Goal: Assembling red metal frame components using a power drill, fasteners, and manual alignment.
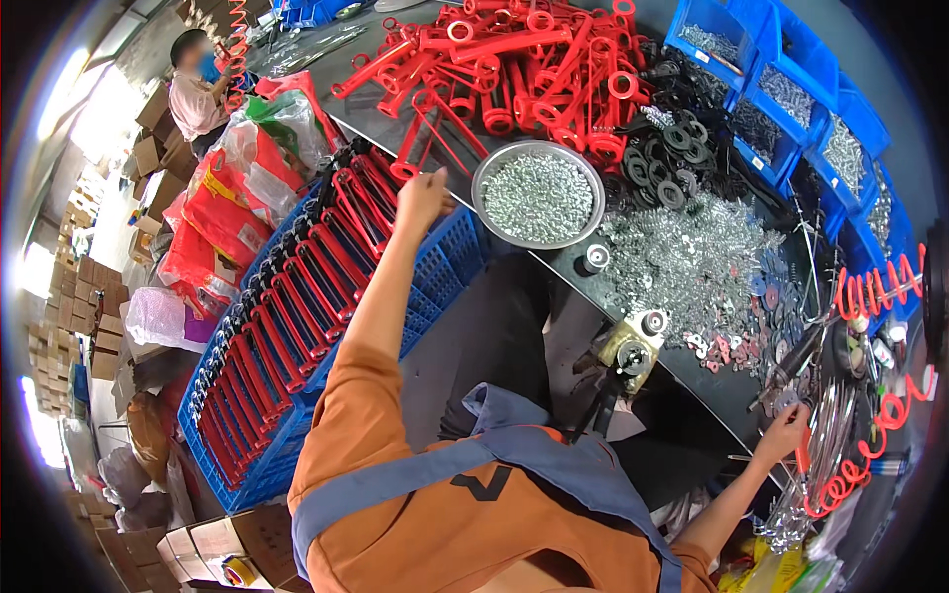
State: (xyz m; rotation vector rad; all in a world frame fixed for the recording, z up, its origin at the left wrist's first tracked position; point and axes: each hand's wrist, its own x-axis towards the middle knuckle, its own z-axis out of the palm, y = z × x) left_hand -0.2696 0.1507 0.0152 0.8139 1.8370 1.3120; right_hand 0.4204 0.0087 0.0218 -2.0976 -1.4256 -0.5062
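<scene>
My left hand point(423, 201) reaches over the front edge of the bench. Its fingers are closed on the near end of a red metal part with a ring end point(403, 170), partly hidden by the hand. Beyond it is a large heap of similar red parts point(504, 49). Far to the right, my right hand point(783, 435) is closed at the bench edge, its fingertips at a small greyish metal piece I cannot make out. A red handle point(803, 450) is right beside it. A steel bowl point(481, 210) full of small shiny metal pieces stands between the hands.
A blue crate point(267, 474) with rows of red-and-black assemblies stands to my left. Springs point(682, 257) and black rings point(677, 138) cover the bench. A small fixture point(633, 354) sits at its edge. Blue bins point(796, 94) and coiled red hoses point(875, 435) are right. Another person point(196, 99) sits far left.
</scene>
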